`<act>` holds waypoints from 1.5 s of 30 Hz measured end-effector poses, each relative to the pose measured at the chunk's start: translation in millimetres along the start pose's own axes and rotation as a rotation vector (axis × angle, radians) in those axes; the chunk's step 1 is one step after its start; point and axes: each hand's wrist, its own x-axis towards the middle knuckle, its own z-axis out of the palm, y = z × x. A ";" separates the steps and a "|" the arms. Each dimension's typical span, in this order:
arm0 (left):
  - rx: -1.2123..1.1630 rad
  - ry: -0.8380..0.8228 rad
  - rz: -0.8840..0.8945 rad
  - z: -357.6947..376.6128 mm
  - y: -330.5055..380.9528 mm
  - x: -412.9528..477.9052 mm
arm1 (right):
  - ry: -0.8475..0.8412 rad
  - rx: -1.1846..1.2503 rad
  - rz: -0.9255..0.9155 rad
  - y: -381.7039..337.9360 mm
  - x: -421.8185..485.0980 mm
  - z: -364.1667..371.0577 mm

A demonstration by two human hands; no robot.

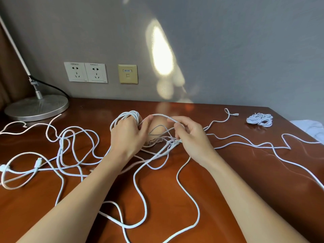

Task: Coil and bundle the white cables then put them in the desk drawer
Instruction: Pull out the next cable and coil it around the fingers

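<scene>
Loose white cables (70,155) sprawl in loops across the brown desk (245,172). My left hand (128,134) grips a partly wound coil of white cable (126,115) at the desk's middle. My right hand (191,135) pinches the strand that arches from that coil, just to its right. A finished small white bundle (259,119) lies at the far right of the desk. No drawer is in view.
A lamp with a round metal base (36,107) stands at the back left, its black cord running behind it. Wall sockets (85,72) and a beige data port (128,74) sit above the desk. White cloth (310,128) lies beyond the right edge.
</scene>
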 end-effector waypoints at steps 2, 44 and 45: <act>0.000 -0.016 -0.011 -0.4 1.0 -0.1 | 0.088 0.039 0.010 1.7 2.3 -3.7; -1.990 -0.275 -0.577 -15.7 -8.1 9.9 | -0.102 -0.240 0.088 26.7 5.0 -5.0; -2.021 -0.234 -0.614 -15.0 -8.0 9.5 | -0.122 -0.246 0.092 27.5 4.9 -3.2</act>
